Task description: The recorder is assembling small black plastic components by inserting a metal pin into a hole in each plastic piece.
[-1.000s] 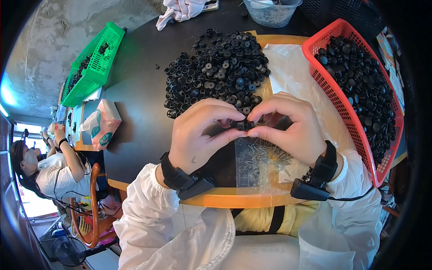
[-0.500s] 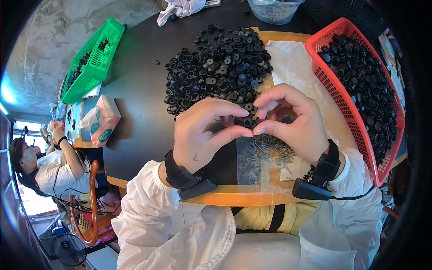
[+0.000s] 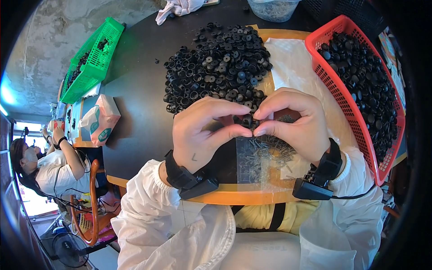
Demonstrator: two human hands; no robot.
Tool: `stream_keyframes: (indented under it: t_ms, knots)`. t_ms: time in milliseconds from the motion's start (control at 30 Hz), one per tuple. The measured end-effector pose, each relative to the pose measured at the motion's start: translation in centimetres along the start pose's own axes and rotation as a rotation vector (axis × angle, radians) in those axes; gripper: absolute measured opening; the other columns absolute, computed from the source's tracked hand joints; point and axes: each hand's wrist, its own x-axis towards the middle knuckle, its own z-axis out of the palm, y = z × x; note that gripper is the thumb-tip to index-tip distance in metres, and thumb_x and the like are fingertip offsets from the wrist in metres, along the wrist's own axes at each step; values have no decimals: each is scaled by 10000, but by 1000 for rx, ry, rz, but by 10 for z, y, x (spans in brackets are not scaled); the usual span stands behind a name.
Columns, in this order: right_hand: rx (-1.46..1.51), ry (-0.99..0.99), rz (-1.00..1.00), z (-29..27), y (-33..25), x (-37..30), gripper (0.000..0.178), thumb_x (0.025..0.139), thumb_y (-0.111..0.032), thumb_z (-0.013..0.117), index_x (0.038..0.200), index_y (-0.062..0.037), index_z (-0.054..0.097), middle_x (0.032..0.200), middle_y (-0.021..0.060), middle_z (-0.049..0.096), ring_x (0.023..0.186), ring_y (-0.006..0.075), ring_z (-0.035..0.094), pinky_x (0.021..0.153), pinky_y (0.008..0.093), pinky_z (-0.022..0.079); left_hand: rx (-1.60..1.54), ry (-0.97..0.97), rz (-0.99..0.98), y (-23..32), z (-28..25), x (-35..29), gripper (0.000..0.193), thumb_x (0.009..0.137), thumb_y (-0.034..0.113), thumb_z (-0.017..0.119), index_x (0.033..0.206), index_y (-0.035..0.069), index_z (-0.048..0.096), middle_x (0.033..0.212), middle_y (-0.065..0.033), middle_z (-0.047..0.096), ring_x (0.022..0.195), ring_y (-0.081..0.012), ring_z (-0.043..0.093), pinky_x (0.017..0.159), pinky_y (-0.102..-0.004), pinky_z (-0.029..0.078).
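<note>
Between my two hands, above the near part of the table, is a small round black plastic part (image 3: 247, 120). My left hand (image 3: 202, 126) pinches it between thumb and fingers. From the other side my right hand (image 3: 294, 119) closes its thumb and forefinger against the same part, so the fingertips of both hands almost meet. Under my right hand lies a heap of small metal screws (image 3: 272, 155) on clear plastic. Beyond my hands spreads a large pile of black round plastic pieces (image 3: 216, 67), some ring-shaped, some discs with a centre hole.
At the right stands a red basket (image 3: 335, 85) full of black round caps (image 3: 360, 85). A clear tub (image 3: 274, 11) sits at the far edge. To the left are a tissue pack (image 3: 104, 120), a green basket (image 3: 96, 63) and a seated co-worker (image 3: 58, 166). White sheeting (image 3: 290, 63) covers part of the table.
The fingers of my right hand have pressed in closer against the black part, with the forefinger straighter. Both hands stay in nearly the same place.
</note>
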Motion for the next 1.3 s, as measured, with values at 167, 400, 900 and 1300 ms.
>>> stream_keyframes:
  t_ms: [167, 400, 900, 1300]
  knots:
    - [13, -30, 45, -1, 0, 0, 170, 725, -11, 785, 875, -25, 706, 864, 28, 668, 749, 86, 597, 673, 231, 489, 94, -72, 18, 2, -3, 2, 319, 672, 88, 827, 944, 5, 684, 897, -106, 695, 783, -187, 642, 672, -270, 496]
    - [54, -32, 121, 2, -2, 1, 199, 721, -23, 791, 897, -29, 700, 873, 22, 660, 785, 91, 600, 687, 236, 492, 163, -72, 104, 1, -4, 5, 319, 672, 171, 825, 937, 35, 711, 887, -74, 663, 702, -154, 588, 600, -260, 457]
    - [-77, -296, -93, -11, 6, 7, 298, 596, -47, 847, 877, -44, 747, 849, 51, 669, 899, 223, 596, 903, 376, 457, 167, -92, 81, 9, 0, 2, 418, 518, 173, 857, 929, 191, 785, 741, 39, 419, 657, -136, 444, 573, -263, 363]
    - [-38, -180, -325, -7, 3, 7, 411, 721, -148, 817, 1109, -75, 704, 1028, 75, 645, 1001, 217, 587, 873, 316, 461, 59, 0, 168, 27, -7, 24, 394, 535, 184, 860, 910, 108, 765, 757, 2, 536, 726, -141, 545, 611, -256, 431]
